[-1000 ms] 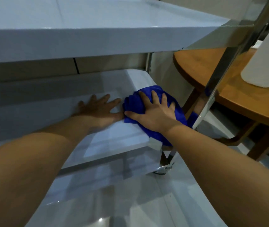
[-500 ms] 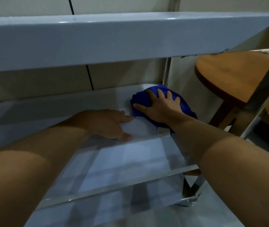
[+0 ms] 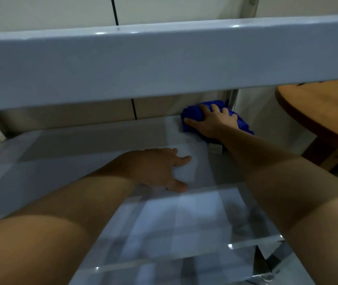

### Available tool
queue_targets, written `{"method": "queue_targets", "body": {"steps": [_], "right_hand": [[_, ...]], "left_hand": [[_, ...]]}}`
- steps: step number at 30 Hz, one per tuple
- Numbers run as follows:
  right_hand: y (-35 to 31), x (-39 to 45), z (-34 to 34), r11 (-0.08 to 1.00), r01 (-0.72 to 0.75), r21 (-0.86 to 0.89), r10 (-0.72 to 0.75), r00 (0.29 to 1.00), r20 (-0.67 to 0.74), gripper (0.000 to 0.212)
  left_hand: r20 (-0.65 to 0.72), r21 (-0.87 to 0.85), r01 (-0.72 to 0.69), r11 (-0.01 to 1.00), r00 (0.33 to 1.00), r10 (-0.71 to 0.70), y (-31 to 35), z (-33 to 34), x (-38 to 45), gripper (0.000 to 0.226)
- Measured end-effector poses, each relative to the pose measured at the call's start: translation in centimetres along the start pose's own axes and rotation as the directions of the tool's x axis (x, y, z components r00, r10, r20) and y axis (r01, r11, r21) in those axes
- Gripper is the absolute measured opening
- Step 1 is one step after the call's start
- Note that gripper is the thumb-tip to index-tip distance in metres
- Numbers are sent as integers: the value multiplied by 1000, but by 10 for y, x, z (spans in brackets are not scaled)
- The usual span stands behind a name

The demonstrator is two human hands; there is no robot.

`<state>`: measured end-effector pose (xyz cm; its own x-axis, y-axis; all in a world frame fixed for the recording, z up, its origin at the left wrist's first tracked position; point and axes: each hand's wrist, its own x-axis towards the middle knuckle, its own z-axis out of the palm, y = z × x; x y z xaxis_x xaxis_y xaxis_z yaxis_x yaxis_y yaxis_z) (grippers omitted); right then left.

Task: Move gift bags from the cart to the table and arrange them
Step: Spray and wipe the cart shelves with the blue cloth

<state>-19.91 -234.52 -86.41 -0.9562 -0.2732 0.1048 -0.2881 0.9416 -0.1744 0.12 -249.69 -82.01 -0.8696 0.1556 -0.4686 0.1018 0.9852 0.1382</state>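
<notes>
No gift bags are seen on the cart (image 3: pixel 164 58) in this view, so the bags' whereabouts cannot be told. A blue cloth (image 3: pixel 192 115) is pressed onto the cart's lower shelf (image 3: pixel 81 153) under the right hand (image 3: pixel 211 122), fingers spread flat over it rather than curled round it. Over the last second the cloth has been carried from the shelf's near right edge to the far right corner, beside the upright post (image 3: pixel 233 97). The left hand (image 3: pixel 158 167) has been drawn back toward the near edge; it rests on the shelf with fingers loosely bent, nothing held. The wooden surface (image 3: pixel 318 108) lies to the right. Judged: shelf wiping is nearly complete.
</notes>
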Motion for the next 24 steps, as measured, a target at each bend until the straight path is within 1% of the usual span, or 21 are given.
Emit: {"method": "queue_targets", "body": {"steps": [4,8,10,13,16,19,22,24], "right_hand": [[-1,-8,1,1000,16,-8,-16,1000,16,95],[-3,-44,-4,1000,27,-5,-27,999,34,90],[-4,-72,-7,999,34,16,-34,999,37,89],[-4,-124,-12,999,28,26,-29,998,49,88],[-4,-180,-22,1000,-2,31,-1,994,107,85],[-5,-233,-34,998,2,63,-12,987,159,85],[-16,-280,-41,999,2,45,-11,981,191,83],[-28,-301,-41,998,-2,57,-10,980,200,81]], "left_hand": [[4,-42,26,999,1000,-26,4,-3,2,87],[25,-30,40,999,999,-39,5,-5,2,89],[21,-37,48,998,999,-47,7,-5,0,89],[-25,-63,44,997,999,-46,10,-5,-4,86],[-46,-98,43,994,998,-47,6,-2,-2,86],[-62,-144,21,989,998,-30,6,0,-3,81],[-88,-145,38,989,995,-51,8,0,-8,89],[-101,-156,40,987,993,-56,8,0,-10,87]]}}
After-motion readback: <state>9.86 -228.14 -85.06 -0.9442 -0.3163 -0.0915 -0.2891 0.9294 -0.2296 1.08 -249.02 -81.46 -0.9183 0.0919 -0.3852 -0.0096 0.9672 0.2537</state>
